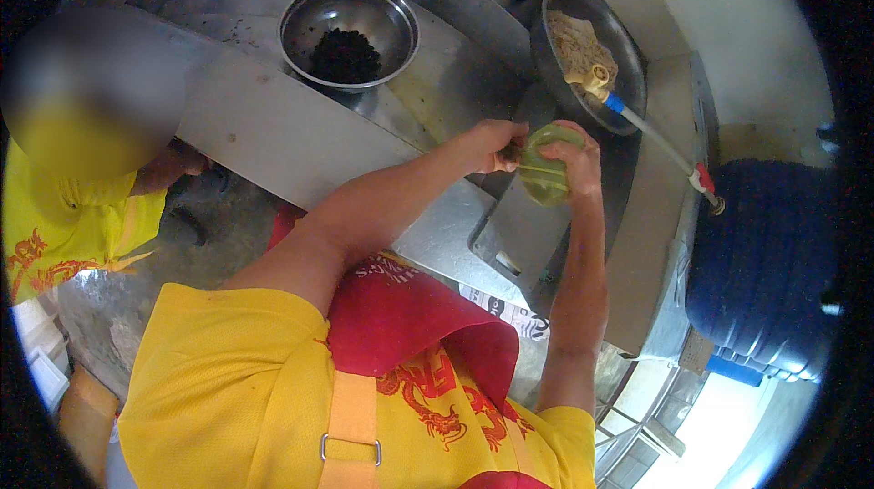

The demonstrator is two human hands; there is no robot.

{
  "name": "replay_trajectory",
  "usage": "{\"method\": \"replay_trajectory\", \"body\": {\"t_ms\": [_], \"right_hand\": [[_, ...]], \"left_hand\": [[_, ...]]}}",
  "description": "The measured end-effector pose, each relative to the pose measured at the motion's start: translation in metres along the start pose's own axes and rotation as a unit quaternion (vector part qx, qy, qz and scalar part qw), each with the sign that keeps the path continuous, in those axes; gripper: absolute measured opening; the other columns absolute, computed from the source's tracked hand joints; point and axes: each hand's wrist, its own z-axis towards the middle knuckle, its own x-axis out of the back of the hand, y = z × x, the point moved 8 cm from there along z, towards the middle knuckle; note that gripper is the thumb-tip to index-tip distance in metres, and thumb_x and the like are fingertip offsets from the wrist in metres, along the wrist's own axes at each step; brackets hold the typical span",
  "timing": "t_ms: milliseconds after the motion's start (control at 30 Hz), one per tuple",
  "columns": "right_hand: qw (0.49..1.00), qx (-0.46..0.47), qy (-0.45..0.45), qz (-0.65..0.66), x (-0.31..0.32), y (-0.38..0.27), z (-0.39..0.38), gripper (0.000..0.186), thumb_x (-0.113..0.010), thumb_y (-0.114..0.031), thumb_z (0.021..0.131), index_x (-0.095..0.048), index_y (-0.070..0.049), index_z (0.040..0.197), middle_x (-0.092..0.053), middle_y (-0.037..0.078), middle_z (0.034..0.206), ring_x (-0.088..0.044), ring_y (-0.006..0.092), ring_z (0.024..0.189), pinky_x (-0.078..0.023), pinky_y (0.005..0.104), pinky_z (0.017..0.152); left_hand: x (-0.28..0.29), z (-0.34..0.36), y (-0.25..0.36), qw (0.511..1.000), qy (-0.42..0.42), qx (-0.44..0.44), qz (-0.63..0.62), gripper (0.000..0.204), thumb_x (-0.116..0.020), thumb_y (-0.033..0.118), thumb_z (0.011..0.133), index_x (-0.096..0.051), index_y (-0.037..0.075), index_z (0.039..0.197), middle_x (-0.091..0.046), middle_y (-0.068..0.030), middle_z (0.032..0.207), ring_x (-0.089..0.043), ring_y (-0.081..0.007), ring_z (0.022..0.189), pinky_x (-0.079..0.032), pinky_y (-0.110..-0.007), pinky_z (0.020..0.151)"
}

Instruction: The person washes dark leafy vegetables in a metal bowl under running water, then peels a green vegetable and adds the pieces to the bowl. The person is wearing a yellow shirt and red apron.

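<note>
Green bowl (546, 187) is up in the R hand (581, 161), tipped on its side, w/ thumb over the rim & fingers wrapped round the far side. It's held above the metal counter (273, 129), nr the big pan (615, 29). L hand (496, 143) is at the bowl's L edge, fingers curled in by a small brown bit (512, 157); can't tell if it's gripping that or what it is.

Progress, my guess: work on the bowl is prob. midway, since it's not yet put down & both hands are on or right by it. Can't see inside it well, so what's left is unclear. Dark bits (346, 56) already sit in the metal bowl (387, 20), & a tan lump (575, 45) in the pan, hose (660, 138) end by it; neither's being handled.

Writing: pale letters on the red bib (410, 330), partly folded away; dark print on a white pack (505, 310) under the counter, mostly cut off. Yellow shirt (237, 361) has red dragon art. No label made out on the green bowl.
</note>
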Motion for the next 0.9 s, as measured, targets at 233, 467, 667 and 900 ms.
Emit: {"method": "replay_trajectory", "body": {"t_ms": [233, 467, 667, 900], "right_hand": [[1.0, -0.001, -0.009, 0.02, -0.007, -0.001, -0.001, 0.045, -0.069, -0.005, 0.066, -0.062, 0.0, 0.11, -0.066, 0.007, 0.09, -0.065, 0.0178, 0.077, -0.054, 0.0329, 0.071], [1.0, 0.006, 0.013, 0.026, -0.01, 0.002, -0.004, 0.035, -0.071, -0.009, 0.067, -0.066, -0.002, 0.101, -0.068, 0.008, 0.087, -0.065, 0.0209, 0.075, -0.055, 0.0352, 0.069], [0.981, -0.117, -0.036, 0.149, -0.018, 0.043, 0.007, 0.036, -0.072, -0.014, 0.076, -0.064, -0.005, 0.11, -0.068, 0.011, 0.096, -0.067, 0.025, 0.081, -0.056, 0.0389, 0.072], [0.999, -0.022, -0.022, 0.042, -0.029, 0.039, 0.003, 0.083, -0.081, -0.033, 0.077, -0.038, -0.012, 0.145, -0.052, 0.018, 0.132, -0.053, 0.0351, 0.122, -0.048, 0.0445, 0.099]], "left_hand": [[0.005, -0.002, 0.0, 1.0, -0.009, 0.015, -0.003, 0.029, -0.054, 0.037, 0.099, -0.061, 0.011, 0.089, -0.06, -0.002, 0.072, -0.055, -0.0165, 0.054, -0.041, -0.029, 0.038], [0.003, -0.019, 0.01, 0.998, 0.011, -0.028, 0.059, 0.032, -0.056, 0.032, 0.099, -0.06, 0.006, 0.082, -0.056, -0.0048, 0.067, -0.053, -0.017, 0.05, -0.039, -0.03, 0.037], [-0.002, -0.014, 0.011, 0.997, 0.051, -0.056, 0.031, 0.026, -0.056, 0.028, 0.098, -0.066, 0.006, 0.091, -0.063, -0.0064, 0.075, -0.058, -0.0179, 0.054, -0.042, -0.033, 0.039], [0.023, 0.009, -0.002, 0.988, 0.093, -0.12, -0.026, 0.025, -0.053, 0.024, 0.098, -0.065, 0.002, 0.103, -0.067, -0.0088, 0.098, -0.066, -0.0239, 0.082, -0.055, -0.043, 0.068]]}}
